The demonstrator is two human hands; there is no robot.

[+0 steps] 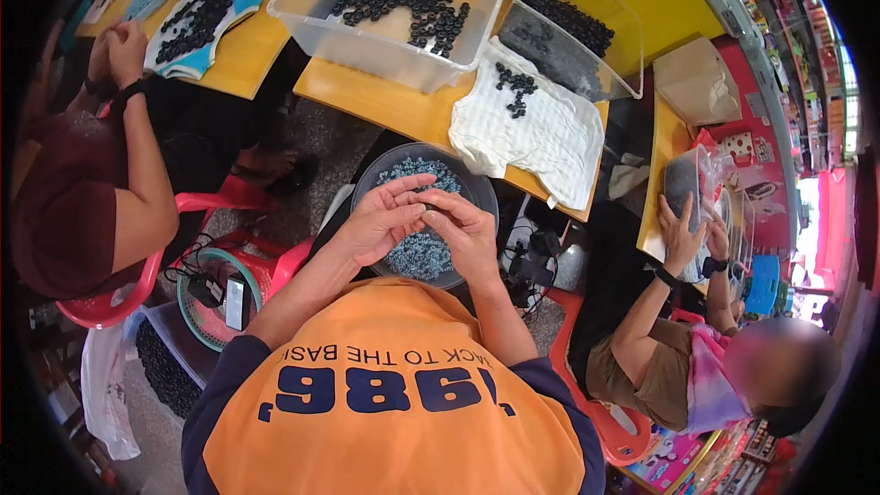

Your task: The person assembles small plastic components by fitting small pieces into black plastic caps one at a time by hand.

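Observation:
My left hand (380,220) and my right hand (463,231) meet over a dark round tub (486,206). Both are closed in a pinch at the same spot, thumbs and forefingers around a small dark piece (427,208). Its exact kind is mostly hidden by the fingers. A few fingers of my left hand stretch out past the pinch. Many small blue-grey pieces (423,257) lie in the tub beneath. Just beyond it, a white cloth (550,151) hangs over the table edge, with several small black round parts (516,92) on it.
On the yellow table (367,92), a clear bin (385,53) and a second clear container (632,73) hold black round parts. Co-workers sit at left and right; the right one's hands (683,238) hold a grey container (683,179). A green basket (188,312) stands at left.

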